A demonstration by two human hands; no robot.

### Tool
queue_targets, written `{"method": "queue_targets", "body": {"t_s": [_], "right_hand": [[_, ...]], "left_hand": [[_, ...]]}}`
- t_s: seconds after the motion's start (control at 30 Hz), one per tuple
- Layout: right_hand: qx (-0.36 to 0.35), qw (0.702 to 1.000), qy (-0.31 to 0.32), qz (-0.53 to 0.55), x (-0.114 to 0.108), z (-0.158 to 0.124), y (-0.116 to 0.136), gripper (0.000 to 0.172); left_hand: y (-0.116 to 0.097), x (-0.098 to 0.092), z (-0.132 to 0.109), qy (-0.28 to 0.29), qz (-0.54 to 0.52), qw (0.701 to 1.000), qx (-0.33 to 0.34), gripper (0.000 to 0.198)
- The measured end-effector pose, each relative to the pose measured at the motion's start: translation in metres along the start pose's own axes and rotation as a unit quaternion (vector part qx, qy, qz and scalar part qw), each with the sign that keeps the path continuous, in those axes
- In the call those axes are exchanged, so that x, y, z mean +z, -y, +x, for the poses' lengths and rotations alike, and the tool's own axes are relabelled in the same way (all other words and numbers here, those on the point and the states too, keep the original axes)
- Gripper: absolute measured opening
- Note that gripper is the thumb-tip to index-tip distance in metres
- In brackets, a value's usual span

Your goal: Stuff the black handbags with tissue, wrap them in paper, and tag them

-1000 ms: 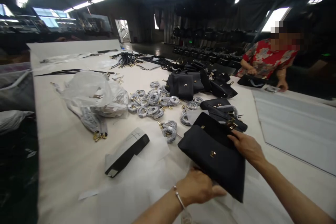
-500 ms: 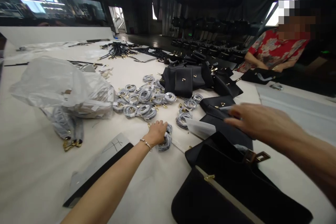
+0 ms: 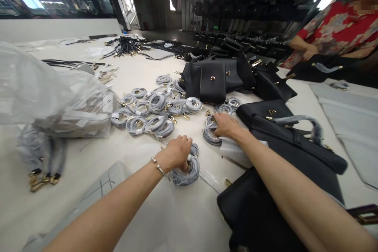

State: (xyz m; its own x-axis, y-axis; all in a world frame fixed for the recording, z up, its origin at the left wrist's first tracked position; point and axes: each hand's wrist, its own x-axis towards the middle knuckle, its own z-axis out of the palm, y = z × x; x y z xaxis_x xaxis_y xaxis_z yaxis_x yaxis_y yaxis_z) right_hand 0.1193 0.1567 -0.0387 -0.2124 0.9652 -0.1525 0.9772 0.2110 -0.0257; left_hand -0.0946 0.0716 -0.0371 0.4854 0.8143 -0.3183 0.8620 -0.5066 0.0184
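Note:
My left hand (image 3: 176, 152) is closed on a grey coiled strap bundle (image 3: 186, 174) lying on the white table (image 3: 124, 157). My right hand (image 3: 225, 124) reaches over a black handbag (image 3: 283, 153) and grips another coiled strap bundle (image 3: 210, 134) beside a folded white paper (image 3: 233, 151). A silver bracelet sits on my left wrist. Several more wrapped strap coils (image 3: 153, 110) lie in a heap just beyond both hands.
A clear plastic bag (image 3: 44, 94) of packaged parts fills the left. Black handbags (image 3: 218, 78) stand in a group behind the coils. A person in a red patterned top (image 3: 333, 31) works at the far right. Black cords (image 3: 126, 47) lie at the table's far end.
The view moved forward and down. My right hand swung left from above the handbag to the coil near the paper. My left hand stays on its coil bundle.

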Motion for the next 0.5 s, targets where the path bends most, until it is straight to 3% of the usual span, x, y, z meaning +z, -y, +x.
{"method": "queue_targets", "body": {"t_s": [0.27,0.4,0.5], "right_hand": [[-0.037,0.996,-0.054,0.067,-0.008,0.034,-0.024,0.084],[0.007,0.997,0.004,0.075,-0.002,0.057,-0.033,0.093],[0.051,0.997,0.044,0.049,-0.003,0.059,-0.027,0.101]], "left_hand": [[0.000,-0.008,0.003,0.007,-0.011,1.000,0.006,0.055],[0.000,-0.008,0.005,0.018,-0.006,1.000,0.009,0.056],[0.000,-0.007,0.006,0.023,0.002,1.000,0.006,0.056]]}}
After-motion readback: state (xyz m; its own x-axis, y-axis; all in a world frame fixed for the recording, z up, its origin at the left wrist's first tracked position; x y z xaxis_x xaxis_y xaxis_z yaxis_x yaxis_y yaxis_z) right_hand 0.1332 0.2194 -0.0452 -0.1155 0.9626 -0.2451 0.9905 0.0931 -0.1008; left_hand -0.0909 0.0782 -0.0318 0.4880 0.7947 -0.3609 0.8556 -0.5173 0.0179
